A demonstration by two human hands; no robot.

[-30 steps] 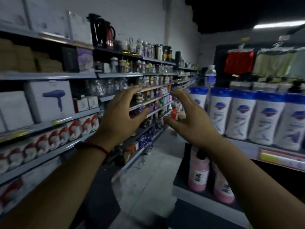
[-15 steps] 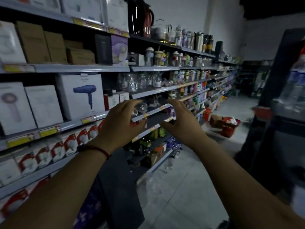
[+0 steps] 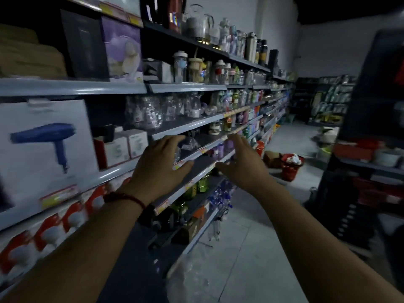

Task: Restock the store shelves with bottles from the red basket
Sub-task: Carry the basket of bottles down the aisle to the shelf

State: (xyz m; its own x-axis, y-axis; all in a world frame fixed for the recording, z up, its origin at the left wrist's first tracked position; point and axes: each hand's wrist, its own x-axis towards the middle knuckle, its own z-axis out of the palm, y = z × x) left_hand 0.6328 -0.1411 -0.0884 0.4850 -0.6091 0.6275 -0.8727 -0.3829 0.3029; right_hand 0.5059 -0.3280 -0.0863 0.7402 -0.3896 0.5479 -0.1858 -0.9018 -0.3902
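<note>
I'm probably between bottles: left hand (image 3: pixel 159 169) and right hand (image 3: pixel 242 167) hover, grip apart, holding nothing. Next I must reach the red basket (image 3: pixel 290 168), far right, its contents blurry.

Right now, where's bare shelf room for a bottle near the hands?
The dark shelf is bare between the left hand and right hand, with purple bottles at its far end. The row of glass jars above is packed.

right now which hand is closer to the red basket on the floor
Right. The right hand is raised away from the shelves, with the red basket on the floor beyond it. The left hand is farther off, close in front of the shelves.
</note>
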